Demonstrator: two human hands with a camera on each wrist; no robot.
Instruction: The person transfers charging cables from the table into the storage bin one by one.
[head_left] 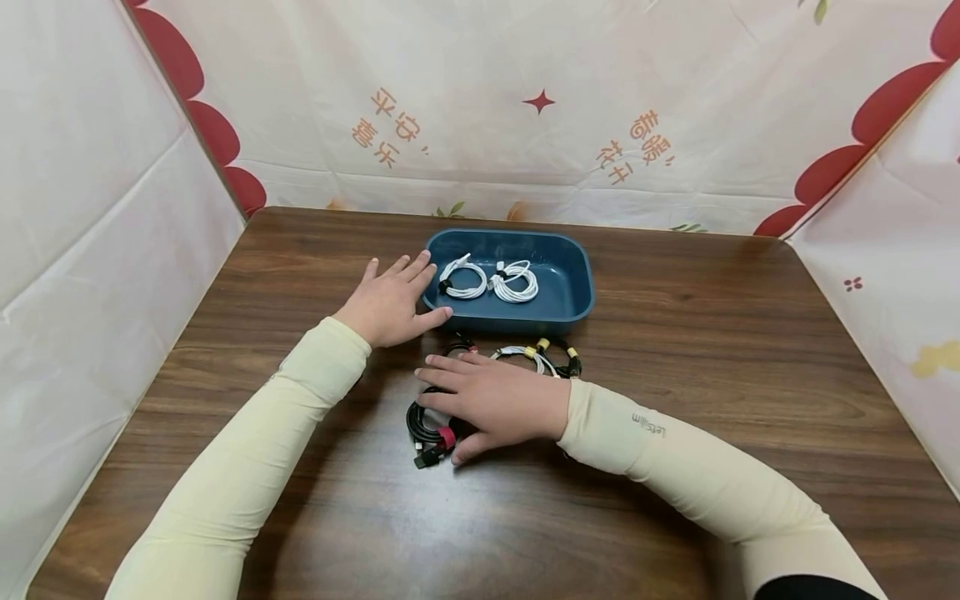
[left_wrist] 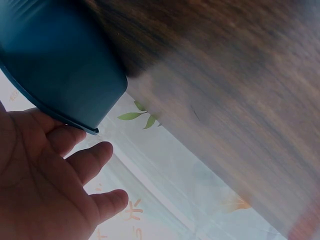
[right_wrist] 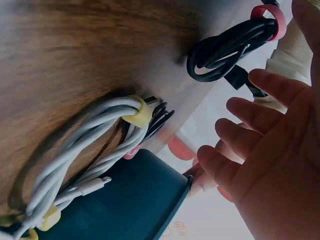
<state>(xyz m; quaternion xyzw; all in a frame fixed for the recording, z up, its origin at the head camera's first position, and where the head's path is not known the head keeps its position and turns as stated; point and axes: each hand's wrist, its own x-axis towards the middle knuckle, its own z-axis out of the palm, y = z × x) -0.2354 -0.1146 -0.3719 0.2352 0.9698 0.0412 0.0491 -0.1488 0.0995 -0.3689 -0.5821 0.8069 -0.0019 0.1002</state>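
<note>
Blue bin [head_left: 517, 320] stands on the tabletop [head_left: 712, 333], two white coils [head_left: 513, 295] inside. I read the left hand [head_left: 393, 304], fingers extended against its rim, as steadying it. Right hand [head_left: 498, 400], fingers spread, grips nothing near the black coil [right_wrist: 225, 49], whose red strap [right_wrist: 281, 24] presumably keeps it bundled.

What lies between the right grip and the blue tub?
The head view shows a red-tied black cable, a white cable and a yellow-tied black cable there.
</note>
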